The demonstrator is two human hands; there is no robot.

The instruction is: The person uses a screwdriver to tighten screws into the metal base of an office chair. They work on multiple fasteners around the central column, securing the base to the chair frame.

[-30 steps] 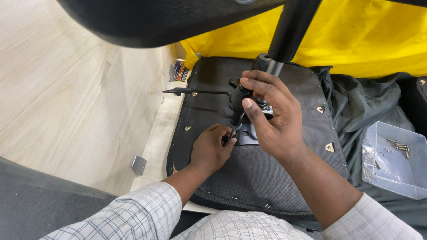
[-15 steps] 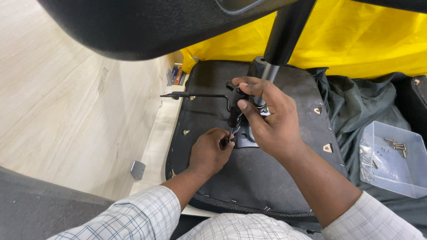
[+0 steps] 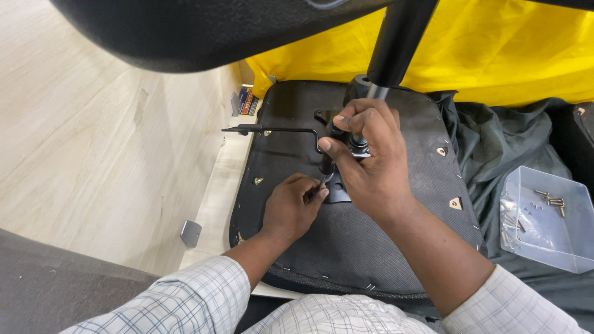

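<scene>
Head view: since a moment ago right hand stays clamped on black metal chair mechanism; left hand pinches thin tool just below that grip, barely shifted.

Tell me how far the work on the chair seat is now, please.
Done: the black mechanism with its lever and gas cylinder sits on the upturned seat. In hand: the right hand steadies the mechanism; the left hand works a small tool at its edge. Left: screws still lie in the clear tray; corner brackets are bare.
</scene>
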